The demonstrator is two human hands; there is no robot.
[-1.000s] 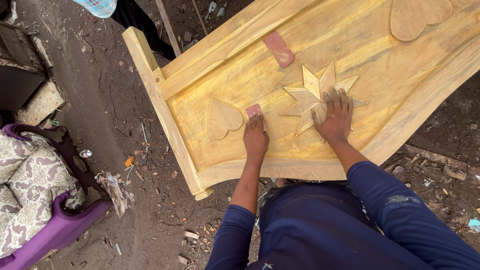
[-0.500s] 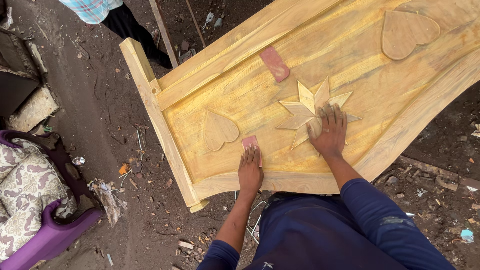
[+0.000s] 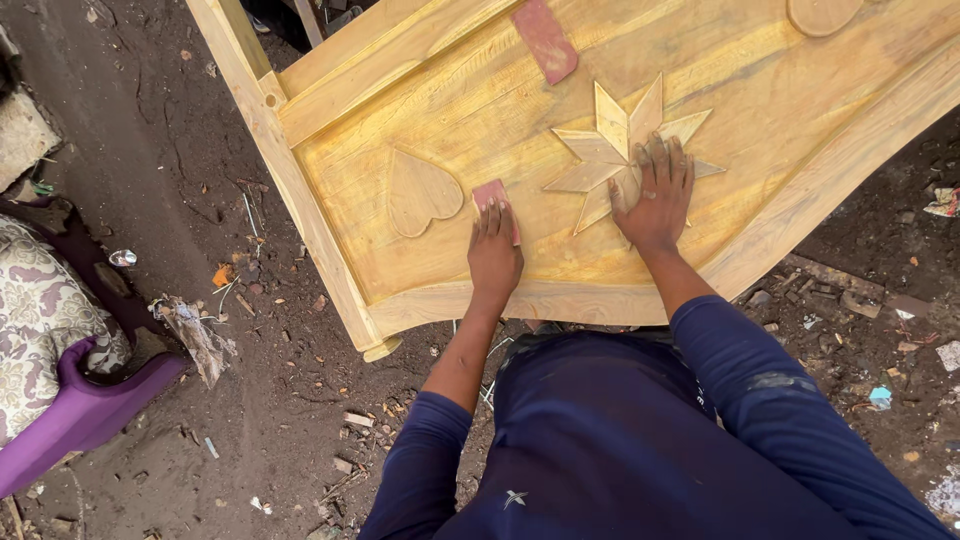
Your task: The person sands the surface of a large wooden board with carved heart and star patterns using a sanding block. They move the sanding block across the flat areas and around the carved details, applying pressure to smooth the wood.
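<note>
Keep left hand (image 3: 494,252) flat, fingers together, pressing small reddish sandpaper piece (image 3: 490,197) on yellow carved wooden panel (image 3: 480,110), at three o'clock of heart-shaped relief (image 3: 420,192); brace right hand (image 3: 655,195), open, empty, on star-shaped inlay (image 3: 625,140).

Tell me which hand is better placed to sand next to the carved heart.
Left, probably. The left hand already presses the sandpaper flat on the panel, just right of the heart. The right hand lies bare on the star, farther off.
</note>
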